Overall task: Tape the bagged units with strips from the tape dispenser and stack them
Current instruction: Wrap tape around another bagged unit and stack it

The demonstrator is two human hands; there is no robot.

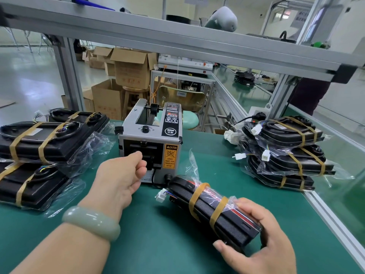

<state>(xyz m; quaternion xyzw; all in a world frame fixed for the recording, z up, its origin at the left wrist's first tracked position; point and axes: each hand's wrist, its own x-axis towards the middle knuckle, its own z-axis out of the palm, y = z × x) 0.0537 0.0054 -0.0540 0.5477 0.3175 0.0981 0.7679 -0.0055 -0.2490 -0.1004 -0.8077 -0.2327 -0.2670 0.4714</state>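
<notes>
The grey box-shaped electric tape dispenser [152, 139] stands mid-bench on the green bench mat [158, 234]. Its outlet faces the person, so strips come off within reach of either hand. The left hand [120, 175] is at that outlet with fingers curled and thumb against forefinger. No strip is visible, so it cannot be told whether the hand pinches tape or holds nothing. The right hand [260, 240] is clamped round the near end of a black unit in a clear plastic bag [209, 204]. The unit lies slantwise on the mat just right of the dispenser and carries two tan tape bands. The grip appears meant to steady it for a further strip. Taped units sit in a left stack [43, 143] and a right stack [286, 153], flanking the work. Open mat lies directly before the person. The right stack sits close to the aluminium edge rail [331, 218], leaving little margin there.
</notes>
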